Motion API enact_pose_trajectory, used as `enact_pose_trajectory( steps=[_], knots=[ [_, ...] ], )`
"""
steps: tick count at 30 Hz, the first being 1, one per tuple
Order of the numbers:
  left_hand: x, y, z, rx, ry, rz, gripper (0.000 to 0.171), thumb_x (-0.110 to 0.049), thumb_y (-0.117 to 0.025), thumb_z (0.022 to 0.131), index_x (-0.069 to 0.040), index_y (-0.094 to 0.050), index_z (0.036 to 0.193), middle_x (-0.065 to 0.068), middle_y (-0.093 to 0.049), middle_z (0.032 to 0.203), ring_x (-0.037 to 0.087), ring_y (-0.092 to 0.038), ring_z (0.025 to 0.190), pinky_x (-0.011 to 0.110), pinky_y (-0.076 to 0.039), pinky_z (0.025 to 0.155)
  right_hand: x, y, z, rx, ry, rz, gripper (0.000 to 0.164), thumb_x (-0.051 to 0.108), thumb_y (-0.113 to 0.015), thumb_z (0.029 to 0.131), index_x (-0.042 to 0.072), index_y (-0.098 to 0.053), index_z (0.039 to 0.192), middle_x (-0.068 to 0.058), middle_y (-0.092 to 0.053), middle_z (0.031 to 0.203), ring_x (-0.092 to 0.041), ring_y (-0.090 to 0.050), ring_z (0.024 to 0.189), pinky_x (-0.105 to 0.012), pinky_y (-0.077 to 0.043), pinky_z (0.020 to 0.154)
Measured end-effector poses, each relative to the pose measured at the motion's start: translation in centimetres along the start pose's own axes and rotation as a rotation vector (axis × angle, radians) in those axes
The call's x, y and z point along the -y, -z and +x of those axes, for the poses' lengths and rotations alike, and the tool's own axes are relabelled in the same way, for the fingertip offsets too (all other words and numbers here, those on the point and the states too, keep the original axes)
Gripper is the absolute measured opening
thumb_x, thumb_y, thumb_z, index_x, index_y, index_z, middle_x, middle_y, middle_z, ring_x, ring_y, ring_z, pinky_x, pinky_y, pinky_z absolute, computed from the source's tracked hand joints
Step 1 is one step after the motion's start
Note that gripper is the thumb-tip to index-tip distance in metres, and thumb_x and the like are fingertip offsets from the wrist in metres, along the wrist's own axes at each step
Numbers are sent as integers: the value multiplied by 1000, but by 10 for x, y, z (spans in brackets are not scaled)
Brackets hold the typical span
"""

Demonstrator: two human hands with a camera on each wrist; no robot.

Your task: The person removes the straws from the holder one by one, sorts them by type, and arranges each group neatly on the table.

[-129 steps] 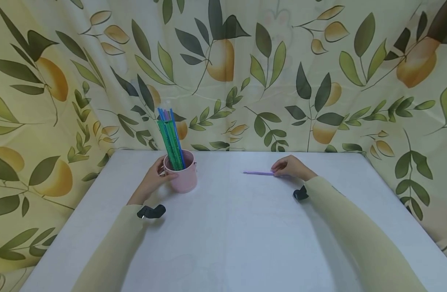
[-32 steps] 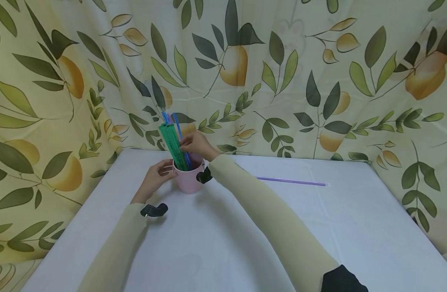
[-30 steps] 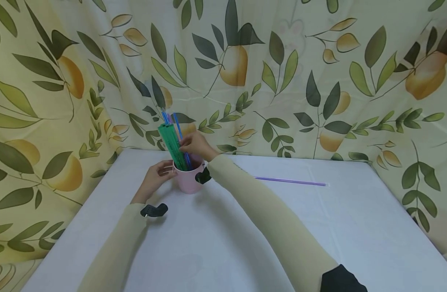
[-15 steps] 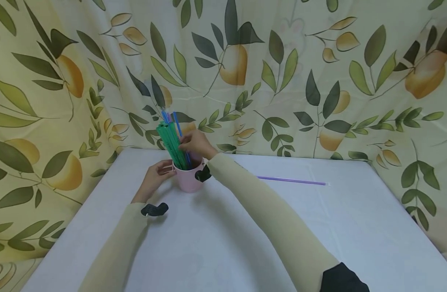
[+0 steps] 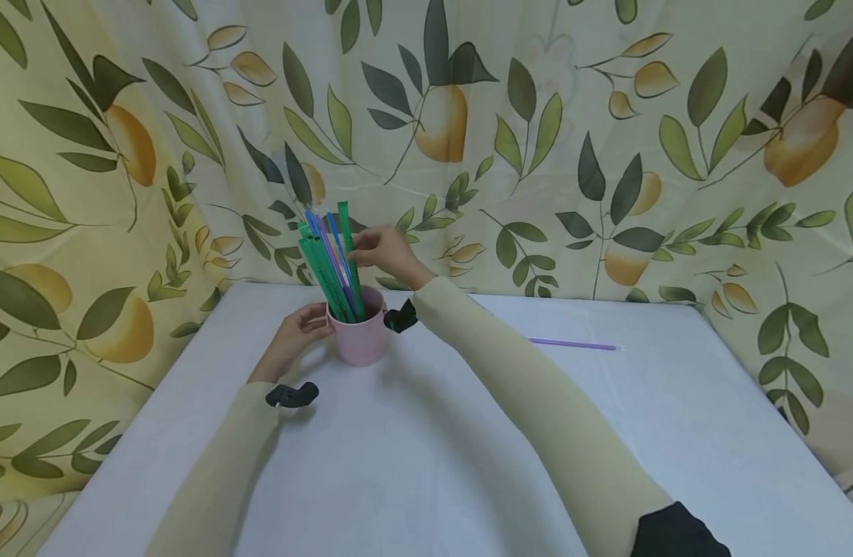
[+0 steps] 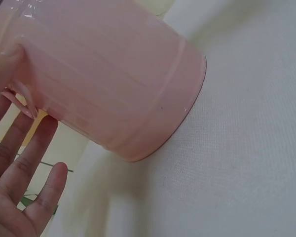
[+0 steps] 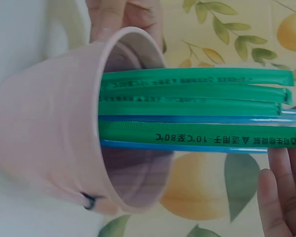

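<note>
A pink bucket point(image 5: 360, 342) stands upright on the table, holding several green paper-wrapped straws point(image 5: 320, 267) along with blue straws point(image 7: 227, 118) and purple ones. My left hand point(image 5: 292, 338) grips the bucket's left side near the rim; in the left wrist view its thumb presses the wall and the other fingers lie by the small handle point(image 6: 24, 98). Over the rim, my right hand point(image 5: 389, 252) pinches one green wrapped straw point(image 7: 212, 135) near its upper end. That straw stands higher than the other green ones, its lower end still inside the bucket.
A purple straw point(image 5: 573, 344) lies on the white table point(image 5: 426, 464) to the right, partly hidden behind the right sleeve. A curtain with a fruit and leaf print point(image 5: 440, 131) hangs along the table's back and left edges.
The purple straw earlier under my right hand now lies by itself on the table. My right hand went to the bucket and has just raised a green straw slightly up and right.
</note>
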State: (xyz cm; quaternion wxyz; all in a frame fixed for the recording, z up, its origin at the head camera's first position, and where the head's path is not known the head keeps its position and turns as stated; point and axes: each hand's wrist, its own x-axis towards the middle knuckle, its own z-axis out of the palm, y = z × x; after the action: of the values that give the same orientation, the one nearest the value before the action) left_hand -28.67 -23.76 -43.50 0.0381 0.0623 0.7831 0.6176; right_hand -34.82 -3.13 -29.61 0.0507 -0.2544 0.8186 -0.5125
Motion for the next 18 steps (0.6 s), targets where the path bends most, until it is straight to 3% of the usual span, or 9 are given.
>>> enact_pose_trajectory(
  steps=[6,10,18],
  knots=[
    [-1,-1,-1,8,-5,-1,60,-12,-65,87,0,-38,139,23,-41,142,37,-44,130,40,-42,107,8,15,0,-16,7,36,20,11,-66,87,0,-67,104,-15,-69,98,-26,-64,91,-31,-56,84],
    [-1,-2,-2,-1,6,-5,58,-11,-65,88,0,-38,138,22,-41,143,36,-44,130,40,-41,108,19,24,0,-51,13,62,21,11,-66,87,2,-68,106,-14,-68,100,-18,-63,88,-32,-56,86],
    [-1,-3,-4,-17,23,-3,59,-11,-65,88,0,-38,139,21,-43,142,30,-48,126,35,-43,106,41,44,-10,-82,58,193,26,8,-63,88,-2,-64,112,-19,-67,111,-25,-67,96,-38,-55,90]
  ],
)
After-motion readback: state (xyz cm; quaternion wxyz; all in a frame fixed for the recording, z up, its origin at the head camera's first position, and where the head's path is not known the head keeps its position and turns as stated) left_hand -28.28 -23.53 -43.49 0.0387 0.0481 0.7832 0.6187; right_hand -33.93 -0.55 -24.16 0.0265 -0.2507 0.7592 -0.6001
